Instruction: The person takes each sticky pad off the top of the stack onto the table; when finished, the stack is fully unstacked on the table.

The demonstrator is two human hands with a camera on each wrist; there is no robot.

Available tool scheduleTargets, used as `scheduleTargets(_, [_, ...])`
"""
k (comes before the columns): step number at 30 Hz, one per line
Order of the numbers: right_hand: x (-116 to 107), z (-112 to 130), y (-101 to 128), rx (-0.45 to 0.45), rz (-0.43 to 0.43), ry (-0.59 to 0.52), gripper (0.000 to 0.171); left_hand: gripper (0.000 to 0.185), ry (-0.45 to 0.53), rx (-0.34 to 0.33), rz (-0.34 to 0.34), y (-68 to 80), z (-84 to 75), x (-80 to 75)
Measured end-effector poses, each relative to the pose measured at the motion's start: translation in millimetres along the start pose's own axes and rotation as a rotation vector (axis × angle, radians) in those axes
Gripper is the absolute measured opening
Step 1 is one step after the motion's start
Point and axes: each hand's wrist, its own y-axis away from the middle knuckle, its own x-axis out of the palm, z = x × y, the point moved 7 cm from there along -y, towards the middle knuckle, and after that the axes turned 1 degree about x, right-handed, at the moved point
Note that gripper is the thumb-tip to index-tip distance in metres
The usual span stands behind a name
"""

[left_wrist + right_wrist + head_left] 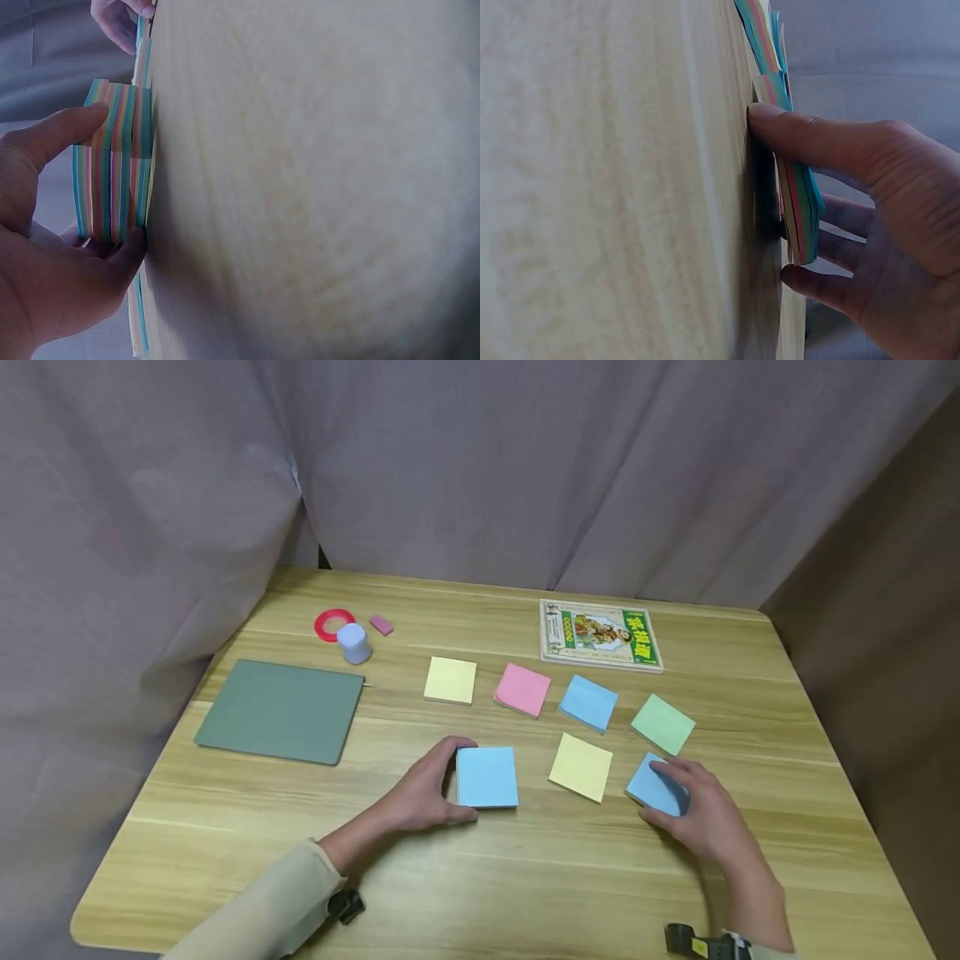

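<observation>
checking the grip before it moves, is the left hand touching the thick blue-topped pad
Touching. In the left wrist view the left hand has its thumb on one striped edge of the thick blue-topped pad and fingers against the opposite edge.

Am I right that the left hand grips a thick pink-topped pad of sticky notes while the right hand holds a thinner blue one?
Not quite: the pad in the left hand is blue-topped, as the head view shows. The right hand does hold a thinner blue pad.
</observation>
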Motion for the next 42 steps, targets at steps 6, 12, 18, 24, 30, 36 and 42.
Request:
scheduleTargets(6, [2, 2, 2, 0.018, 0.018, -0.007, 0.071, 0.087, -0.011, 0.002, -0.001, -0.1, 0.3, -0.4])
scheduleTargets(12, [-7, 18, -1, -0.014, -0.013, -0.011, 0.067, 0.086, -0.016, 0.009, 0.003, -0.5, -0.4, 0.2])
scheduleTargets(18, [-13, 68, -15, -0.144, -0.053, -0.075, 0.056, 0.086, -0.005, 0.012, 0.0, -1.0, -1.4, 0.0])
scheduleTargets(24, [3, 122, -31, -0.3, 0.006, -0.065, 0.057, 0.088, 0.023, 0.002, 0.003, -1.3, 0.9, 0.2])
scheduleTargets(30, [36, 171, -33, -0.447, 0.147, -0.051, 0.067, 0.093, 0.008, 0.002, 0.013, -1.2, 3.3, -0.1])
scheduleTargets(36, [60, 200, -33, -0.586, 0.215, -0.063, 0.08, 0.093, -0.048, 0.029, 0.007, -0.9, 1.8, -2.1])
scheduleTargets(42, [69, 207, -38, -0.629, 0.231, -0.057, 0.072, 0.092, -0.054, 0.035, 0.005, -0.4, 1.8, -2.5])
